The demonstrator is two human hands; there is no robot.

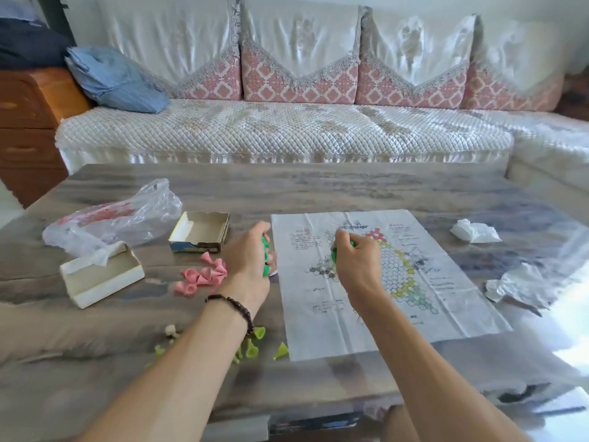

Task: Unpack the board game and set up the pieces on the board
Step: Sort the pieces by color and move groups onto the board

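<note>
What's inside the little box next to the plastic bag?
The little box sits open beside the plastic bag. Only bare cardboard walls show inside; the near wall hides its floor, so something small could lie there.

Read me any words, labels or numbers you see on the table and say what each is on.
Nothing can be quoted.
Paper game board: red headings and dark columns of print, too small and blurred.
Plastic bag: red print, crumpled and blurred.
Small cardboard box: blue strip along its side, unreadable.
</note>
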